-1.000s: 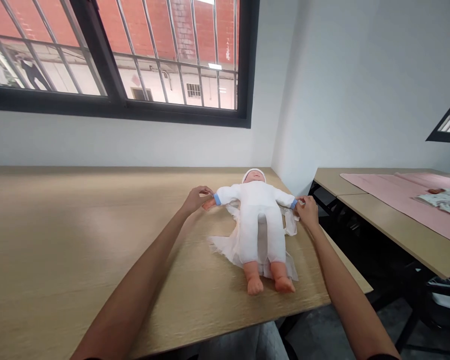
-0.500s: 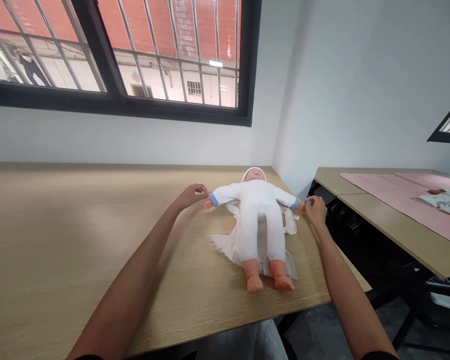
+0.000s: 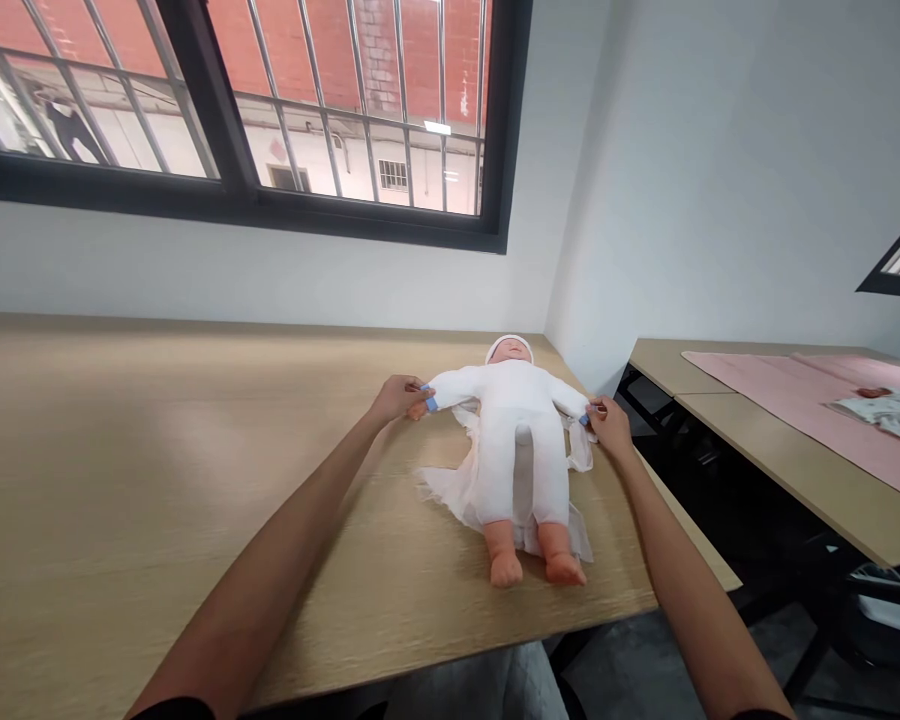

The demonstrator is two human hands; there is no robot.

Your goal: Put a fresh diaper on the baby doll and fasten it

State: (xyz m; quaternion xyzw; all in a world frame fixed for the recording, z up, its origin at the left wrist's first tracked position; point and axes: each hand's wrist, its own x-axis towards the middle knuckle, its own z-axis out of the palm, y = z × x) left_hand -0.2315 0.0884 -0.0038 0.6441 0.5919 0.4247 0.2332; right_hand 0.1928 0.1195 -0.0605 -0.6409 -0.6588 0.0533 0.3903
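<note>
A baby doll (image 3: 516,440) in a white suit with blue cuffs and a white cap lies on its back on the wooden table (image 3: 157,450), arms spread, bare feet toward me. A thin white cloth (image 3: 450,490) is spread under it. My left hand (image 3: 397,398) is closed on the doll's arm at the blue cuff, on the left side. My right hand (image 3: 607,425) pinches the doll's other hand and cuff, close to the table's right edge.
A barred window (image 3: 270,110) runs along the wall behind the table. To the right, past a gap with dark table legs, stands a second table (image 3: 795,440) with a pink cloth (image 3: 817,395) and a small bundle of clothes (image 3: 889,410) on it.
Both hands have closed back in onto the doll's cuffs after sitting slightly outward at its hands half a second ago. The doll has stayed in place.
</note>
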